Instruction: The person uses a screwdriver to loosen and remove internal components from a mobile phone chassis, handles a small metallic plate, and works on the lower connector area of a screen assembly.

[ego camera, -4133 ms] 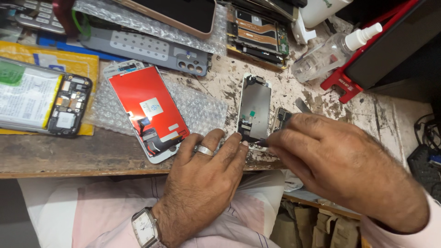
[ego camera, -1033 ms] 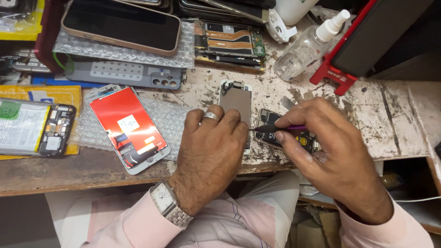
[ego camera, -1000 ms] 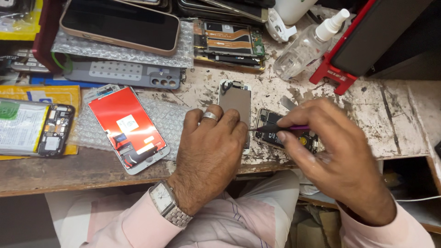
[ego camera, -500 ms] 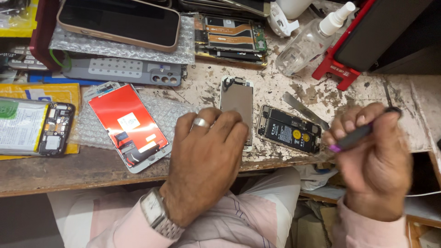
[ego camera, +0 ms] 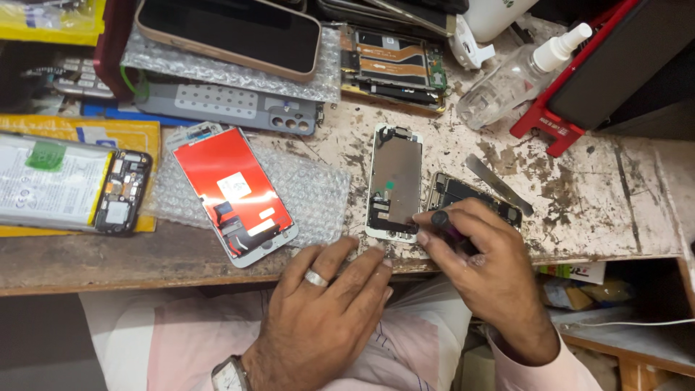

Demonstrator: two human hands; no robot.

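**Two hands at work on an opened phone at a cluttered repair bench**

Seen from above, a worn, stained wooden workbench [ego camera: 615,195] carries phone parts. The person's right hand [ego camera: 485,271] pinches a small dark-handled screwdriver [ego camera: 447,226] between thumb and fingers, closed firmly around it. Its tip points at the lower end of a white-framed phone display assembly [ego camera: 394,181], which lies back-side up, its metal shield showing, near the front edge of the bench at the middle. Just right of it, partly under the right hand, lies an opened phone body [ego camera: 470,197] with dark insides.

The left hand [ego camera: 329,297], wearing a silver ring, rests palm down at the bench's front edge, fingers spread and loose, holding nothing; its fingertips lie just below the display assembly. A wristwatch [ego camera: 230,375] shows on that wrist.

To the left, a display panel with red film [ego camera: 232,190] lies on bubble wrap [ego camera: 318,195]. Further left is an open phone showing its battery [ego camera: 65,181]. At the back are a dark-screened phone [ego camera: 232,32], a grey phone back cover [ego camera: 224,107], a circuit-filled phone frame [ego camera: 394,69], a clear spray bottle [ego camera: 517,76] and a red stand [ego camera: 550,123]. A thin metal pry tool [ego camera: 498,184] lies right of the phone body.
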